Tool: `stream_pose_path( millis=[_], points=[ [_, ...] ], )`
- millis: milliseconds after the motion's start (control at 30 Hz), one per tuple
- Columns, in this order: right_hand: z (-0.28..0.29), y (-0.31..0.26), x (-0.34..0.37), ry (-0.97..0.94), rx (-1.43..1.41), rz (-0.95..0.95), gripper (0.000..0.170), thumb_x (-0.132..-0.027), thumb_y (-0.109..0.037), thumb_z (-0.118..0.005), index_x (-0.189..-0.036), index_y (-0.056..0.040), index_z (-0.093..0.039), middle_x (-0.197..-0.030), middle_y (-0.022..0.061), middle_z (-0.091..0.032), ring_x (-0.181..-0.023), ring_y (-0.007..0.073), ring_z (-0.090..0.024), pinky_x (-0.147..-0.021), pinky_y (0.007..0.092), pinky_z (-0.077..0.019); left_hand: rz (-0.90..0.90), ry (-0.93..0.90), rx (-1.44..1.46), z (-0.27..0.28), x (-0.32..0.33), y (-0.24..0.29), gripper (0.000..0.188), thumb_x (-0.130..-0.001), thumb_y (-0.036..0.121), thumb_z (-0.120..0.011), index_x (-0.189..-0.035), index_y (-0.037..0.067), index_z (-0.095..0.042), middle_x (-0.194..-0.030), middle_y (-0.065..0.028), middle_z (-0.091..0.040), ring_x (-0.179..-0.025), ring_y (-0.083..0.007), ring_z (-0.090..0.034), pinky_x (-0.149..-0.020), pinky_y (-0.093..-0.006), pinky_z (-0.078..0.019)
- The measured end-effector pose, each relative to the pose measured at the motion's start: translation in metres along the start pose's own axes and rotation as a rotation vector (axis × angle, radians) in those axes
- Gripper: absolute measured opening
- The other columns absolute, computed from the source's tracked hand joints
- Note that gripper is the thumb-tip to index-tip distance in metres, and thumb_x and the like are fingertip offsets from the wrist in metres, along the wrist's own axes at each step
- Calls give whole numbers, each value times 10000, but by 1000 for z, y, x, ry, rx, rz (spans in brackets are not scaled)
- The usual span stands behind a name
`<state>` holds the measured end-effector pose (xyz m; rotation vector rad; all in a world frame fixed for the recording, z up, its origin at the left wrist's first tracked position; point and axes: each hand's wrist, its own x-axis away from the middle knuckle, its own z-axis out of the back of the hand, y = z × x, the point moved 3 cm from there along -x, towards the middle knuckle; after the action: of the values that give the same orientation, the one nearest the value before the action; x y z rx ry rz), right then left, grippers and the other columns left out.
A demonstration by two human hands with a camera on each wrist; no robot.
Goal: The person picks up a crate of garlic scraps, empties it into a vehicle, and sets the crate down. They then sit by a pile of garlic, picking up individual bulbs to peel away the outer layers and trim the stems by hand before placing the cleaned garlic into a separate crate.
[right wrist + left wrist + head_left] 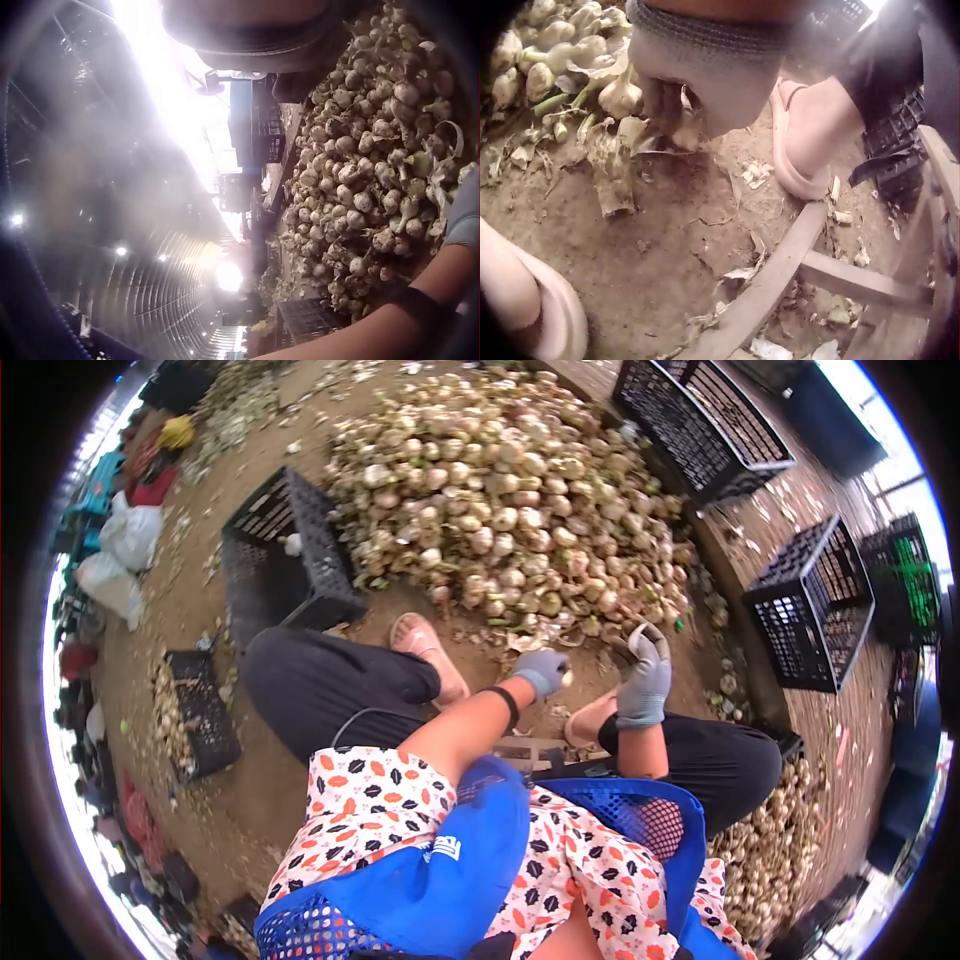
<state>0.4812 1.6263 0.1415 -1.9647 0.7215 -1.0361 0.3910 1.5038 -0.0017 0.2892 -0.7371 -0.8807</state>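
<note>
In the head view a large heap of garlic bulbs (520,500) lies in front of the feet. My left hand (540,672), in a grey glove, is curled between the feet and grips a pale garlic bulb (567,678). The left wrist view has this hand (709,79) from beneath, its fingers dark, with a stemmed bulb (620,99) beside them at the heap's edge. My right hand (645,678), also gloved, is raised over the right foot close to the heap, fingers bent and brownish at the tips; I cannot tell whether it holds anything.
A black plastic crate (337,595) stands left of the heap. More crates (815,605) stand on the wooden boards at right. A smaller heap of bulbs (770,850) lies by the right knee. Wooden legs of a low stool (772,277) and dry leaf scraps (615,169) are near the sandals.
</note>
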Motion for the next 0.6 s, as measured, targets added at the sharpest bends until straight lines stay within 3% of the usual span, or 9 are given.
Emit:
stream_pose_path(
  millis=[133, 200, 233, 267, 300, 433, 467, 533, 600],
  points=[
    [3, 24, -12, -115, 101, -49, 236, -879, -140, -513, -1105, -72, -532, -915, 19, -590, -795, 165, -622, -715, 305, -531, 114, 189, 653, 53, -20, 1, 254, -744, 154, -669, -996, 143, -632, -932, -96, -673, -844, -204, -636, -750, -316, -495],
    [-3, 26, -13, -153, 269, -37, 350, -904, -247, -527, -1224, -112, -478, -1015, 12, -560, -877, 157, -587, -756, 321, -519, -269, 481, 995, 78, -34, 4, 237, -771, 48, -663, -1000, 71, -610, -937, -78, -657, -840, -146, -603, -768, -272, -486],
    [-11, 22, -2, -184, 222, -146, 456, -917, -342, -526, -1307, -136, -411, -1084, 38, -537, -961, 212, -582, -813, 390, -504, -336, 404, 1104, 101, -20, 17, 232, -779, 18, -662, -1001, 47, -601, -946, -72, -647, -864, -134, -588, -792, -263, -478],
    [-21, 20, 8, -166, 35, -267, 493, -921, -405, -511, -1326, -149, -391, -1144, 50, -534, -880, 229, -580, -792, 359, -510, -400, 327, 1209, 133, 3, 35, 228, -786, -13, -661, -1001, 24, -592, -956, -66, -636, -887, -122, -574, -816, -254, -470],
    [-28, 16, 16, -333, -144, -318, 547, -917, -443, -507, -1344, -139, -351, -1181, 74, -507, -884, 289, -580, -832, 404, -508, -425, 274, 1134, 152, 17, 45, 238, -801, -36, -644, -1021, 27, -578, -979, -54, -624, -917, -122, -572, -841, -259, -472],
    [-47, 3, 26, -657, -263, -337, 516, -911, -426, -545, -1275, -98, -384, -1099, 54, -545, -915, 228, -591, -835, 391, -504, -602, 190, 1265, 185, 63, 64, 251, -879, 15, -590, -1127, 36, -561, -1016, -39, -616, -959, -116, -574, -866, -266, -482],
    [-50, -2, 29, -582, -140, -115, 483, -886, -348, -606, -1245, -94, -408, -1079, 43, -550, -913, 209, -592, -828, 380, -503, -608, 185, 1262, 187, 71, 66, 251, -879, 15, -590, -1127, 36, -561, -1016, -39, -616, -959, -116, -574, -866, -266, -482],
    [-63, -14, 42, -484, -32, 243, 514, -759, -94, -754, -1176, -83, -454, -1071, 50, -559, -921, 207, -592, -802, 349, -499, -233, 207, 1374, 183, 79, 59, 303, -937, 117, -536, -1232, 45, -529, -1070, -48, -624, -961, -113, -591, -829, -241, -499],
    [-65, -24, 50, -384, 536, 1007, 544, -681, -53, -791, -1115, -108, -468, -1087, 82, -564, -958, 249, -588, -790, 334, -506, -323, 193, 1383, 181, 91, 66, 342, -967, 180, -488, -1285, 53, -499, -1105, -51, -621, -939, -111, -608, -780, -223, -518]
  ],
)
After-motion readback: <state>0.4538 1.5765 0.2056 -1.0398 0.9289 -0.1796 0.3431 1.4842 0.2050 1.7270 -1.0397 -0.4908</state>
